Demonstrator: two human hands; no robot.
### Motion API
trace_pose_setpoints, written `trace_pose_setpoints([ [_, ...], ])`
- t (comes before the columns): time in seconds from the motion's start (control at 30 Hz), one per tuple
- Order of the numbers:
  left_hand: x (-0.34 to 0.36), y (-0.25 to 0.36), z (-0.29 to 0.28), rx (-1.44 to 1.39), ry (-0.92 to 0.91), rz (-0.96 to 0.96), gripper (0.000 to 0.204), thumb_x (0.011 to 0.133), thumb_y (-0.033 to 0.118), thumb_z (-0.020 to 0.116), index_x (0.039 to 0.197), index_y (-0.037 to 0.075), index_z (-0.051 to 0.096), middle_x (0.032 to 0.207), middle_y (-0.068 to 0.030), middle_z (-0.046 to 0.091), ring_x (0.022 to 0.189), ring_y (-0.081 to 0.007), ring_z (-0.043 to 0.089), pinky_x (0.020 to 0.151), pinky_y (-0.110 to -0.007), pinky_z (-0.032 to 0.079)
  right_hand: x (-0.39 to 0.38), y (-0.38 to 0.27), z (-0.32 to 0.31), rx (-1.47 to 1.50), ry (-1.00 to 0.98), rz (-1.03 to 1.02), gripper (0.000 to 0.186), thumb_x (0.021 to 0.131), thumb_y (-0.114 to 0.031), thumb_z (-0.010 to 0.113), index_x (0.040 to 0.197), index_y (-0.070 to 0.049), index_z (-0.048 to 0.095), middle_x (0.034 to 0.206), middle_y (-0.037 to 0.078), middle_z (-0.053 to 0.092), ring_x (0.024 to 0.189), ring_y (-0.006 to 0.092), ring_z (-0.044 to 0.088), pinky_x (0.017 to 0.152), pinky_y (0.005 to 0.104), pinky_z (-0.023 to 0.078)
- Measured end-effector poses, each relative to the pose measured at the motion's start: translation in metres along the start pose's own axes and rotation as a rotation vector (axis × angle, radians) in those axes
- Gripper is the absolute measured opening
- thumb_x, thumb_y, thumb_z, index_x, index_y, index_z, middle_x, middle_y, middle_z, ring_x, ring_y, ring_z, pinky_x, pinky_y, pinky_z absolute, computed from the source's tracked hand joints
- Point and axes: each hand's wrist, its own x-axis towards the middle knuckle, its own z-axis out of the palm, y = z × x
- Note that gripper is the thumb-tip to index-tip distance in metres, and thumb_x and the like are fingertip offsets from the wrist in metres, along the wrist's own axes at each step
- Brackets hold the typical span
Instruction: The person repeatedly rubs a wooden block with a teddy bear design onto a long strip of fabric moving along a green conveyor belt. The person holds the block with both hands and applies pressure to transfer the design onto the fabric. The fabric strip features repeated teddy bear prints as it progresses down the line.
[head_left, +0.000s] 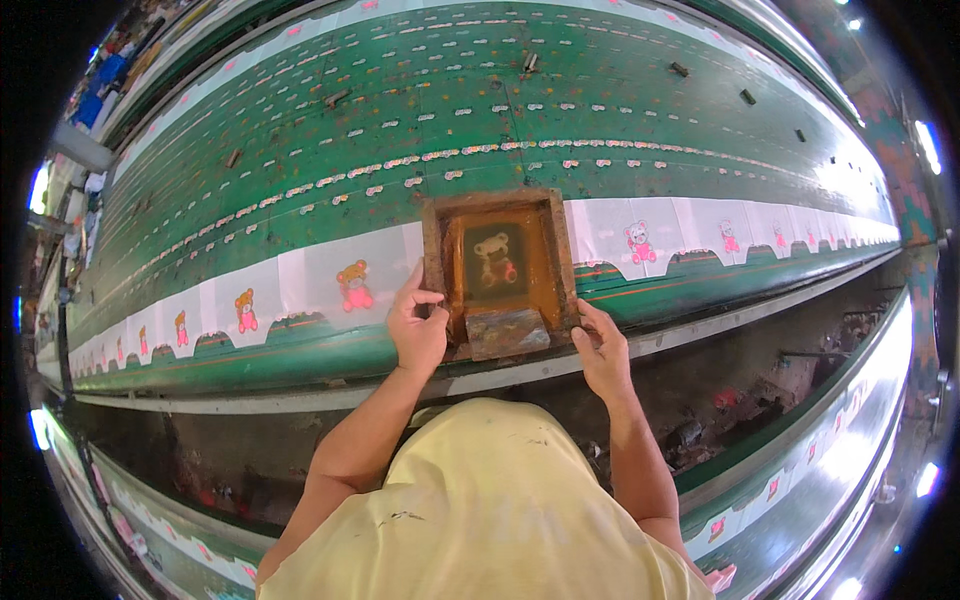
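My left hand (417, 325) grips the left edge of a brown, ink-stained wooden printing frame (499, 262), and my right hand (603, 350) clasps its lower right corner. Its orange mesh shows a teddy bear outline. The frame lies flat on the long green table (480, 110), over the row of white fabric pieces (330, 280) printed with pink bears.

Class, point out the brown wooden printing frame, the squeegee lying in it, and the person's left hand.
Brown wooden printing frame (434, 240): head view, left rail.
Squeegee (507, 333): head view, middle of blade.
Left hand (417, 325): head view, back of hand, gripping the frame's left edge.
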Motion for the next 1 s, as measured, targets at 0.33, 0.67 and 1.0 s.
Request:
trace_pose_setpoints([
  [0.33,0.003,0.010,0.016,-0.112,0.022,-0.158,0.024,0.084,-0.021,0.064,0.096,0.000,0.068,0.176,-0.0309,0.050,0.165,-0.0364,0.049,0.133,-0.045,0.039,0.013,-0.026,-0.009,-0.369,-0.119,-0.756,0.044,0.088,-0.010,0.088,0.130,-0.004,0.079,0.137,0.015,0.076,0.129,0.0387,0.072,0.109,0.0527,0.057],
  [0.67,0.002,0.008,0.020,-0.139,0.016,-0.141,0.023,0.085,-0.019,0.065,0.096,0.000,0.067,0.175,-0.0304,0.051,0.162,-0.0350,0.053,0.132,-0.045,0.040,0.034,-0.048,0.016,-0.598,-0.366,-0.849,0.040,0.093,-0.008,0.072,0.133,-0.004,0.078,0.133,0.011,0.073,0.126,0.0330,0.067,0.107,0.0486,0.055],
  [1.0,-0.001,-0.006,0.022,-0.066,0.053,-0.117,0.020,0.082,-0.016,0.070,0.090,0.003,0.069,0.173,-0.0294,0.055,0.160,-0.0348,0.055,0.132,-0.044,0.040,0.067,-0.084,0.014,-0.707,-0.558,-0.653,0.048,0.086,0.004,0.070,0.133,-0.003,0.078,0.125,0.017,0.080,0.120,0.0392,0.074,0.105,0.0520,0.058],
])
